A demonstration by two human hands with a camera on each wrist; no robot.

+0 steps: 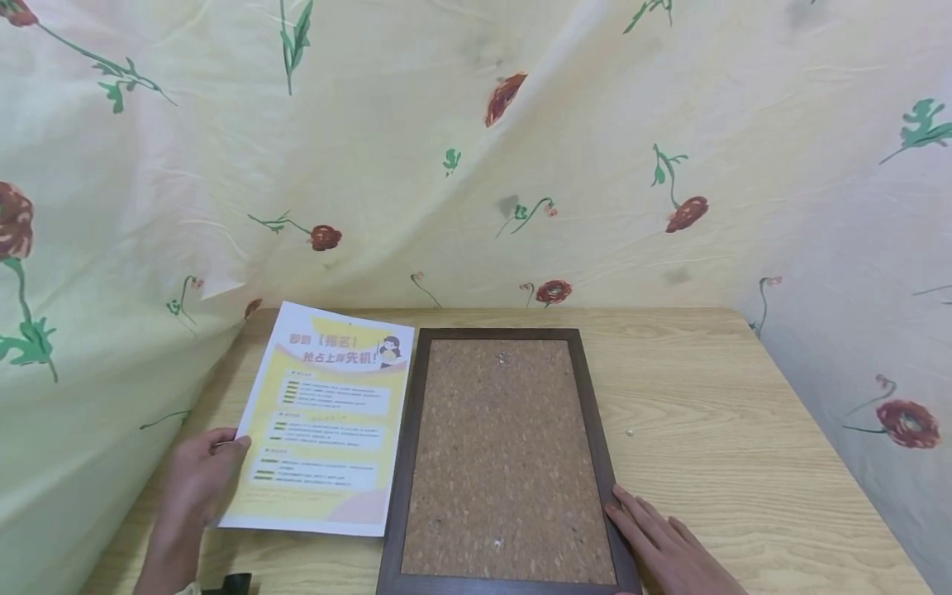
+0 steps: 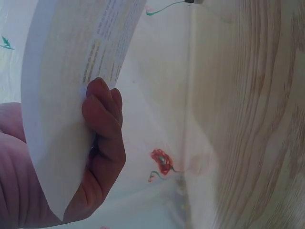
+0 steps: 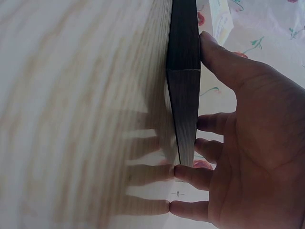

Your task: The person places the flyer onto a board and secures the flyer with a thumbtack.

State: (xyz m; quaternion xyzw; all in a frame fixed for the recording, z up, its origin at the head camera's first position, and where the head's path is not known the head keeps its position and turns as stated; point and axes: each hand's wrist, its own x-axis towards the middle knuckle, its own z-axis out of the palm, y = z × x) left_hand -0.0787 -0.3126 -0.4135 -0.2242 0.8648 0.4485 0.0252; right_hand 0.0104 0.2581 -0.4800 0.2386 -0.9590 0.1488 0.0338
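Note:
My left hand (image 1: pixel 204 475) pinches a printed yellow-and-white poster (image 1: pixel 320 430) by its left edge, thumb on the printed face. In the left wrist view the sheet (image 2: pixel 52 109) bows between the thumb side and curled fingers (image 2: pixel 105 119). Beside the poster lies a cork board (image 1: pixel 513 454) in a dark brown wooden frame (image 1: pixel 595 397). My right hand (image 1: pixel 669 537) rests at the frame's lower right corner with straight fingers. Up close, the thumb (image 3: pixel 224 59) touches the frame's side (image 3: pixel 186 95), two fingertips lie on the frame, and the others reach the table.
Small clear pins stand in the cork near its top (image 1: pixel 502 359) and bottom (image 1: pixel 498 542). Another small pin (image 1: pixel 630 433) lies on the wooden table (image 1: pixel 714 397) right of the board. A black object (image 1: pixel 236 583) sits at the lower left. Floral cloth (image 1: pixel 416 165) hangs behind.

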